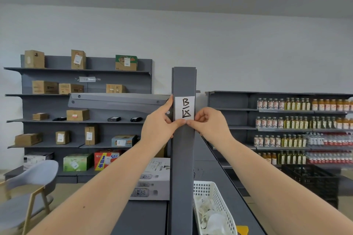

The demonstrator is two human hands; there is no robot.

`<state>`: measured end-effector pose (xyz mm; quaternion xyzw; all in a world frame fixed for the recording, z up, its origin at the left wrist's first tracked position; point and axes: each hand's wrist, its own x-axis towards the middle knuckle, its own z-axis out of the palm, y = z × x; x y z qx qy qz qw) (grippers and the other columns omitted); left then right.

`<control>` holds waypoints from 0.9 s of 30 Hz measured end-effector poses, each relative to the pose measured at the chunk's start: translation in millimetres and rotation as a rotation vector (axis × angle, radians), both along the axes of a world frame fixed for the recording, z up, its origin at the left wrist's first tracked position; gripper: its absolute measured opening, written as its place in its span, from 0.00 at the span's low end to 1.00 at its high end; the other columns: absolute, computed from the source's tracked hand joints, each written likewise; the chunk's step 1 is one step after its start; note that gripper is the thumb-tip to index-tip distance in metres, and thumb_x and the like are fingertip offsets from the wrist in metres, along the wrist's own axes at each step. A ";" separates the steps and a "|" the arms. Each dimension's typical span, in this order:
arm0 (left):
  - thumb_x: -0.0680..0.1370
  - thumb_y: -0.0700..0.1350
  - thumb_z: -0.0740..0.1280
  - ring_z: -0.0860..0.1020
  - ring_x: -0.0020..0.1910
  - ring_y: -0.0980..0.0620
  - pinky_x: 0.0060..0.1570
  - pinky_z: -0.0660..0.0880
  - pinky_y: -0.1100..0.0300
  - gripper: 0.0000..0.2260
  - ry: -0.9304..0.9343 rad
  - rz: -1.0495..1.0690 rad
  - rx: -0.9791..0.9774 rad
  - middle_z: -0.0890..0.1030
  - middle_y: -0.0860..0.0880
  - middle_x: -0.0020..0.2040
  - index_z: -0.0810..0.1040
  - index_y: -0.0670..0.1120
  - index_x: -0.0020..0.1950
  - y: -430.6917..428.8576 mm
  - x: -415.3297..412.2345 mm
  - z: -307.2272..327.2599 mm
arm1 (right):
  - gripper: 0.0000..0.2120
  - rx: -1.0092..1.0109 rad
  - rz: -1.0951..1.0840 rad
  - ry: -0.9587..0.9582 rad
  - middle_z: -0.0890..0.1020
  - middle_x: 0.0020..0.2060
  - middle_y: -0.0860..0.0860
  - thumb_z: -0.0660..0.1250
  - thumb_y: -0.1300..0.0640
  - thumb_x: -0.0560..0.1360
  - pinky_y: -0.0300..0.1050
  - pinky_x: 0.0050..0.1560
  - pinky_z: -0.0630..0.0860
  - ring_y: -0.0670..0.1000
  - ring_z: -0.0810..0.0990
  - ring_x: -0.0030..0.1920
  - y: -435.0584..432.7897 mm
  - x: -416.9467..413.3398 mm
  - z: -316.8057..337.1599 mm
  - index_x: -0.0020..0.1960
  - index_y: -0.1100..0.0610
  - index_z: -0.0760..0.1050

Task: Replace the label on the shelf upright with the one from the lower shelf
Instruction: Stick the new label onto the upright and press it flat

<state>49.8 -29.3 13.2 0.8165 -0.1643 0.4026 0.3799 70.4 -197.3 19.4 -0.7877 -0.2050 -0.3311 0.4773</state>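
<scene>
A white paper label with a handwritten "B" and a character lies flat on the front of the grey shelf upright. My left hand wraps the upright's left side, its thumb pressed at the label's bottom edge and a fingertip up at the label's top left corner. My right hand comes from the right, with thumb and forefinger pinched at the label's bottom right corner. Both thumbs nearly meet under the label.
A white plastic basket with crumpled paper sits on the lower shelf right of the upright, a yellow piece beside it. A printed carton stands left of the upright. Boxed shelves, a chair and bottle shelves stand behind.
</scene>
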 end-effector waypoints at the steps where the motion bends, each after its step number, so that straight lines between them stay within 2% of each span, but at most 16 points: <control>1: 0.72 0.55 0.72 0.80 0.27 0.54 0.36 0.80 0.57 0.38 0.006 0.003 -0.004 0.83 0.49 0.31 0.55 0.59 0.76 -0.5 0.6 -0.4 | 0.14 -0.006 -0.007 -0.001 0.78 0.29 0.52 0.77 0.52 0.65 0.42 0.30 0.73 0.48 0.74 0.29 0.5 0.3 0.2 0.38 0.58 0.75; 4: 0.74 0.52 0.71 0.80 0.25 0.56 0.31 0.79 0.63 0.36 0.076 -0.053 -0.010 0.84 0.47 0.32 0.55 0.60 0.76 2.9 1.6 1.4 | 0.11 0.027 0.072 0.080 0.78 0.30 0.54 0.76 0.56 0.66 0.46 0.32 0.76 0.50 0.77 0.29 -3.9 2.2 3.5 0.39 0.60 0.76; 6: 0.76 0.47 0.70 0.81 0.25 0.56 0.28 0.78 0.66 0.35 0.170 -0.130 -0.036 0.85 0.46 0.34 0.55 0.60 0.76 7.7 0.3 5.1 | 0.07 0.094 0.193 0.170 0.78 0.31 0.56 0.74 0.63 0.69 0.42 0.32 0.79 0.50 0.78 0.29 -8.7 3.3 4.1 0.41 0.63 0.76; 8: 0.77 0.42 0.69 0.82 0.27 0.53 0.29 0.80 0.62 0.35 0.248 -0.215 -0.073 0.84 0.44 0.33 0.53 0.61 0.76 11.0 -0.9 7.2 | 0.04 0.142 0.271 0.208 0.78 0.31 0.56 0.71 0.66 0.71 0.40 0.32 0.79 0.50 0.78 0.29 -10.8 2.9 2.6 0.41 0.63 0.76; 10: 0.78 0.41 0.68 0.82 0.27 0.52 0.31 0.81 0.59 0.35 0.268 -0.247 -0.074 0.84 0.44 0.33 0.53 0.62 0.76 11.7 -0.9 7.9 | 0.04 0.168 0.293 0.209 0.78 0.30 0.56 0.69 0.68 0.72 0.42 0.34 0.80 0.51 0.78 0.29 -11.2 3.8 1.4 0.40 0.62 0.76; 13: 0.78 0.41 0.67 0.82 0.27 0.53 0.30 0.80 0.62 0.35 0.251 -0.203 -0.042 0.84 0.45 0.34 0.52 0.62 0.76 10.2 -0.7 7.6 | 0.03 0.197 0.280 0.216 0.79 0.29 0.56 0.71 0.67 0.71 0.44 0.33 0.81 0.51 0.78 0.29 -10.7 4.7 1.3 0.40 0.63 0.77; 17: 0.79 0.42 0.66 0.82 0.28 0.54 0.29 0.79 0.64 0.35 0.234 -0.159 -0.034 0.84 0.45 0.36 0.51 0.62 0.77 7.4 -0.2 5.3 | 0.04 0.230 0.287 0.227 0.79 0.29 0.56 0.71 0.66 0.71 0.41 0.30 0.80 0.51 0.78 0.28 -9.8 3.3 1.8 0.42 0.65 0.76; 21: 0.78 0.45 0.68 0.84 0.36 0.50 0.33 0.81 0.63 0.37 0.243 -0.127 -0.013 0.84 0.42 0.41 0.48 0.63 0.77 5.5 -5.8 3.1 | 0.05 0.220 0.290 0.235 0.79 0.30 0.56 0.71 0.65 0.71 0.40 0.30 0.79 0.51 0.79 0.30 -10.7 -1.4 2.6 0.41 0.63 0.76; 23: 0.77 0.47 0.69 0.83 0.41 0.46 0.36 0.82 0.59 0.38 0.251 -0.112 -0.014 0.84 0.41 0.43 0.48 0.63 0.77 4.1 -9.8 1.0 | 0.04 0.215 0.294 0.242 0.79 0.31 0.56 0.71 0.64 0.71 0.39 0.30 0.79 0.51 0.79 0.31 -11.1 -4.5 2.9 0.41 0.62 0.76; 25: 0.77 0.50 0.69 0.82 0.44 0.44 0.40 0.81 0.56 0.36 0.250 -0.091 -0.029 0.84 0.40 0.46 0.50 0.62 0.77 3.3 -14.6 -2.5 | 0.05 0.207 0.291 0.237 0.80 0.33 0.56 0.72 0.62 0.71 0.37 0.29 0.77 0.51 0.79 0.32 -12.7 -9.4 1.2 0.43 0.62 0.77; 27: 0.77 0.51 0.68 0.82 0.46 0.46 0.40 0.81 0.58 0.33 0.268 -0.101 -0.075 0.83 0.42 0.48 0.54 0.61 0.77 1.4 -21.0 -6.5 | 0.07 0.199 0.278 0.226 0.81 0.36 0.57 0.72 0.61 0.71 0.37 0.30 0.77 0.52 0.80 0.35 -15.1 -16.3 -2.8 0.47 0.62 0.77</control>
